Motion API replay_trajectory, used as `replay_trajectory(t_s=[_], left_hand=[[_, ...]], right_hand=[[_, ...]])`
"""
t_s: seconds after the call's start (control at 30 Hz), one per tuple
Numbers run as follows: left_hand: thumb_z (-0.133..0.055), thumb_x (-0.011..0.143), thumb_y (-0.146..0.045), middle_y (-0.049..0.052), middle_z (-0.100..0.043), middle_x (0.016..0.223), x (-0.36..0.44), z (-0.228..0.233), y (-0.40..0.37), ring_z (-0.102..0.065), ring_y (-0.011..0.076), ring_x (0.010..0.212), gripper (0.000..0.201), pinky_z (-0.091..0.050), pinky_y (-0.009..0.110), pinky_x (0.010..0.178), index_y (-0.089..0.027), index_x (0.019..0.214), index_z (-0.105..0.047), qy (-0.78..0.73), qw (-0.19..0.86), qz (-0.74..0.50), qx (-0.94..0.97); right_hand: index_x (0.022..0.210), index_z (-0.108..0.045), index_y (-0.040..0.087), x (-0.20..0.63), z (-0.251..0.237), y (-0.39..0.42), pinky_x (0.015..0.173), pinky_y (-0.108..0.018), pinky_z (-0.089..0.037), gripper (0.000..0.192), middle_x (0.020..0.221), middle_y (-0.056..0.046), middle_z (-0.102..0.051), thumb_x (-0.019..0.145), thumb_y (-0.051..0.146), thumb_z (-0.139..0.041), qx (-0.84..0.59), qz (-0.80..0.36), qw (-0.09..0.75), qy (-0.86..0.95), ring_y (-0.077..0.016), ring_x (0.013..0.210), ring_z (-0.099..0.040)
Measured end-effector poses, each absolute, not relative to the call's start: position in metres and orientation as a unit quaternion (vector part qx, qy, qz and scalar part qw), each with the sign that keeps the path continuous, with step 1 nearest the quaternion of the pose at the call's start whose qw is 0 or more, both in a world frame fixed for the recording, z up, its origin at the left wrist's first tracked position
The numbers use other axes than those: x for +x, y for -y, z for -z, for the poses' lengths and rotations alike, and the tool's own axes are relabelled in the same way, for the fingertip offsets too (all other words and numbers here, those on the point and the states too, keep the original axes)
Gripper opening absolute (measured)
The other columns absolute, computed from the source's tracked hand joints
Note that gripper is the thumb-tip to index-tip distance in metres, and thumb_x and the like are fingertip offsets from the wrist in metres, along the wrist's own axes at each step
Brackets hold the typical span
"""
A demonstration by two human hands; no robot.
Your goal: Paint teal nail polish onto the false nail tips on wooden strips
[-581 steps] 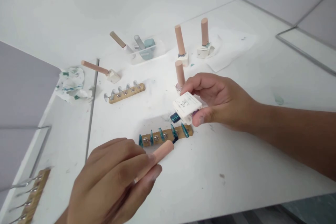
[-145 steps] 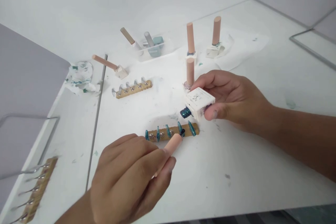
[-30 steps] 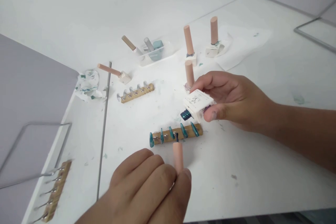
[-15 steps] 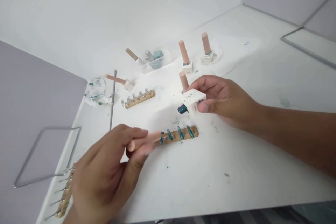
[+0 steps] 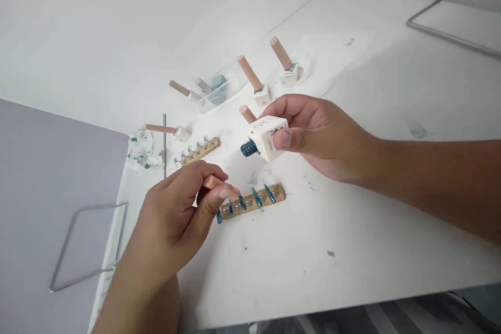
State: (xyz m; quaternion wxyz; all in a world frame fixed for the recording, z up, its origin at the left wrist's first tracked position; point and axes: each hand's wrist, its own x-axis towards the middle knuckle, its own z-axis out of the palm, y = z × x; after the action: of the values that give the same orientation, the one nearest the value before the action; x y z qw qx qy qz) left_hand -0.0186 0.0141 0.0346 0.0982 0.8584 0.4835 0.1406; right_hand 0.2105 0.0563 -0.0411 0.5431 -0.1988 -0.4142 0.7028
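My left hand [image 5: 176, 214] pinches the peach cap [image 5: 212, 181] of a nail polish bottle. Its brush end, mostly hidden by the fingers, is over a wooden display strip [image 5: 279, 191]. Several glossy teal nail tips [image 5: 257, 197] sit across that strip on round metal studs. Held in my right hand [image 5: 332, 141] is the uncapped white nail polish bottle [image 5: 270, 138], tilted so its threaded neck [image 5: 249, 148], coated in dark teal polish, points left. Whether the brush touches a nail tip, I cannot tell.
Behind my hands stand capped white polish bottles [image 5: 262, 95] and a clear tray [image 5: 230, 95] with bottles. A second strip [image 5: 199, 151] of clear nail tips lies left of them. Crumpled, stained tissue [image 5: 141, 150] is at far left. Bent metal frames [image 5: 430, 34] edge the table.
My left hand has shifted up and right along the strip, uncovering its left end and more teal nail tips. The view has turned a little; my right hand still holds the tilted bottle.
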Motion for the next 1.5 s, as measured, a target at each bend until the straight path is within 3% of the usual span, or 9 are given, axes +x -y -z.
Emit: replay_trajectory(t_s=[0.3, 0.83, 1.1, 1.3, 1.5], left_hand=[[-0.054, 0.098, -0.026, -0.004, -0.06, 0.067, -0.011, -0.037, -0.018, -0.05, 0.008, 0.056, 0.01, -0.042, 0.02, 0.053, -0.022, 0.089, -0.056, -0.456, 0.119, -0.088, 0.878], [-0.063, 0.091, -0.034, -0.004, -0.069, 0.066, -0.007, -0.031, -0.009, -0.051, 0.0079, 0.054, 0.015, -0.038, 0.021, 0.048, -0.022, 0.082, -0.063, -0.564, 0.112, -0.165, 0.801], [-0.065, 0.088, -0.039, -0.002, -0.069, 0.063, -0.001, -0.031, -0.003, -0.06, 0.011, 0.057, 0.019, -0.038, 0.022, 0.048, -0.021, 0.079, -0.064, -0.599, 0.174, -0.181, 0.76], [-0.068, 0.086, -0.04, -0.003, -0.067, 0.06, -0.003, -0.031, -0.002, -0.056, 0.0106, 0.054, 0.02, -0.04, 0.022, 0.047, -0.021, 0.079, -0.064, -0.602, 0.155, -0.182, 0.762], [-0.064, 0.09, -0.034, -0.004, -0.073, 0.067, -0.003, -0.03, -0.006, -0.054, 0.0092, 0.051, 0.015, -0.041, 0.023, 0.047, -0.023, 0.079, -0.065, -0.595, 0.089, -0.181, 0.778]], right_hand=[[0.082, -0.064, 0.02, 0.21, 0.041, -0.057, 0.073, -0.024, -0.053, 0.034, 0.079, 0.002, -0.063, 0.068, 0.038, -0.088, -0.208, -0.703, 0.53, 0.426, -0.0097, 0.075, -0.059], [0.085, -0.063, 0.022, 0.212, 0.04, -0.056, 0.082, -0.028, -0.055, 0.034, 0.084, 0.002, -0.065, 0.07, 0.04, -0.086, -0.234, -0.697, 0.519, 0.437, -0.0126, 0.083, -0.063], [0.085, -0.064, 0.02, 0.212, 0.038, -0.056, 0.082, -0.027, -0.057, 0.034, 0.082, 0.003, -0.066, 0.069, 0.039, -0.087, -0.221, -0.704, 0.522, 0.429, -0.0115, 0.081, -0.066], [0.085, -0.064, 0.021, 0.211, 0.039, -0.055, 0.085, -0.027, -0.057, 0.035, 0.082, 0.003, -0.067, 0.069, 0.043, -0.087, -0.214, -0.705, 0.527, 0.424, -0.0123, 0.085, -0.067], [0.082, -0.064, 0.022, 0.211, 0.041, -0.056, 0.084, -0.029, -0.056, 0.031, 0.081, 0.002, -0.065, 0.07, 0.04, -0.087, -0.216, -0.703, 0.527, 0.426, -0.0138, 0.086, -0.064]])
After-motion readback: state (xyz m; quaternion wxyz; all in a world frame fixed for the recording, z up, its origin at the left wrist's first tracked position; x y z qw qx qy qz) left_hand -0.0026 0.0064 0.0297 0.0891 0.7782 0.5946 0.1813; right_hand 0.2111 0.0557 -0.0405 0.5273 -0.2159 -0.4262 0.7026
